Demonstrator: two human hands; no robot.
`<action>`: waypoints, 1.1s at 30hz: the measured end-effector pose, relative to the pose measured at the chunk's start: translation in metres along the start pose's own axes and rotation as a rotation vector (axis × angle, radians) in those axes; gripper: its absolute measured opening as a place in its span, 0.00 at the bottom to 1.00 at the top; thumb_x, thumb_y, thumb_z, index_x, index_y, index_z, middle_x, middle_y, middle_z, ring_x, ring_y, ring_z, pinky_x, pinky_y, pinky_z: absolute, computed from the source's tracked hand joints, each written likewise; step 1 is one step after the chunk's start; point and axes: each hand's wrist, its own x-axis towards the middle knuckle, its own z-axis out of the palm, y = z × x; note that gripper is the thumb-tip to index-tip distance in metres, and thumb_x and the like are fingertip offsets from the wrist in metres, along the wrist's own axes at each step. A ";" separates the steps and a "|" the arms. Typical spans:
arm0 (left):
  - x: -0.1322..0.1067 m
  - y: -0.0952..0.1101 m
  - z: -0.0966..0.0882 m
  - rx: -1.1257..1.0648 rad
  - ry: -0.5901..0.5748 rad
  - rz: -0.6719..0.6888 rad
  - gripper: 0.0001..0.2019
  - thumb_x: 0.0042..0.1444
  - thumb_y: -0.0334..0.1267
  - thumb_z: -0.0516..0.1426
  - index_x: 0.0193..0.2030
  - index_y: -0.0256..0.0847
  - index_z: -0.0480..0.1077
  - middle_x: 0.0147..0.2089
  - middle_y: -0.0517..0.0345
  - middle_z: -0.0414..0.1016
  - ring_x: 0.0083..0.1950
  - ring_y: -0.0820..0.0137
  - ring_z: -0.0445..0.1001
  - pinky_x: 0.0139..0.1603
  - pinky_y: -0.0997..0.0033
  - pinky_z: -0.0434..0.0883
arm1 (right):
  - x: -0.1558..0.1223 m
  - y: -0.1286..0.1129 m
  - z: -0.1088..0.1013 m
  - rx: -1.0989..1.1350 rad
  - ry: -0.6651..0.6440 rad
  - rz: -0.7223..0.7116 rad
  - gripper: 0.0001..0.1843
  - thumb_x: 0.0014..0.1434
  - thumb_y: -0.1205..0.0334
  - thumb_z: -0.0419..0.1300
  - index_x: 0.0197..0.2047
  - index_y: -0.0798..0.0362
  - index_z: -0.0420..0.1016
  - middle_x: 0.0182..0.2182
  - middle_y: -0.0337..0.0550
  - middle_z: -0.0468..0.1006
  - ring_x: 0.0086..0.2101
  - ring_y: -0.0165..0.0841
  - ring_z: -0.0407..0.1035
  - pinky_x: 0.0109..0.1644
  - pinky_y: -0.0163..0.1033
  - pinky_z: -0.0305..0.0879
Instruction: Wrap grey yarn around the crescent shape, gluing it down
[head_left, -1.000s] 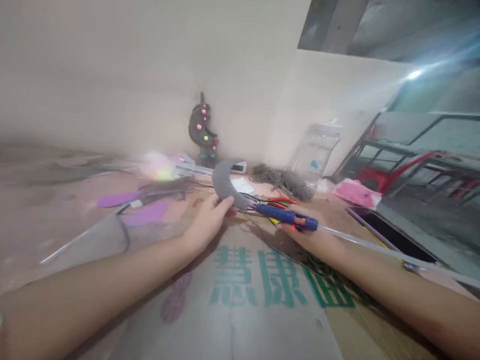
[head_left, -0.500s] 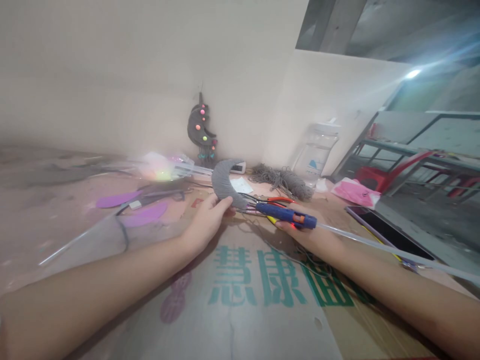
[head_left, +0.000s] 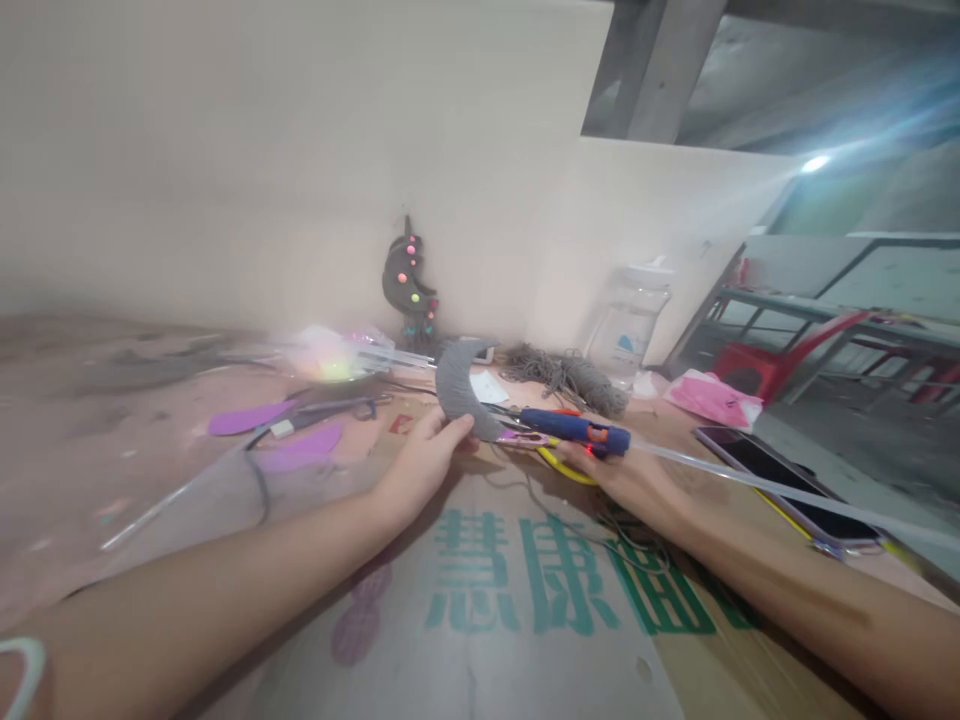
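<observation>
One grey crescent is held near its lower end in the left hand, pinched by the thumb and by fingers mostly hidden behind it. It is stood roughly upright over the cardboard, with its hollow side and both tips turned right. A blue glue gun is gripped in the right hand, whose fingers are largely hidden. The gun is held nearly level, crosswise to the crescent's long axis, its front end pointed left and placed just beside the lower tip; whether they are touching cannot be told. Of the two hands, the left is nearer the crescent. From the gun's rear, a clear glue stick is trailed rightward.
</observation>
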 end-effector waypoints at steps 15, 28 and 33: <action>0.002 0.000 0.006 -0.041 -0.054 0.062 0.16 0.42 0.51 0.61 0.28 0.40 0.67 0.24 0.62 0.69 0.28 0.70 0.67 0.34 0.70 0.66 | 0.038 0.001 -0.011 -0.034 -0.003 0.101 0.23 0.59 0.44 0.57 0.46 0.53 0.80 0.43 0.48 0.84 0.45 0.48 0.77 0.50 0.48 0.72; 0.003 -0.001 0.006 -0.005 -0.047 0.050 0.18 0.42 0.53 0.63 0.26 0.40 0.67 0.22 0.61 0.69 0.28 0.69 0.68 0.32 0.70 0.65 | 0.130 0.033 0.031 -0.068 -0.059 0.092 0.15 0.54 0.52 0.63 0.32 0.57 0.79 0.25 0.44 0.80 0.29 0.38 0.74 0.37 0.40 0.70; 0.004 -0.001 0.006 -0.006 -0.047 0.049 0.19 0.42 0.53 0.64 0.27 0.39 0.67 0.22 0.61 0.69 0.27 0.69 0.69 0.32 0.70 0.66 | 0.136 0.049 0.037 -0.058 -0.078 0.091 0.16 0.56 0.52 0.63 0.37 0.59 0.79 0.29 0.45 0.81 0.31 0.37 0.74 0.38 0.39 0.69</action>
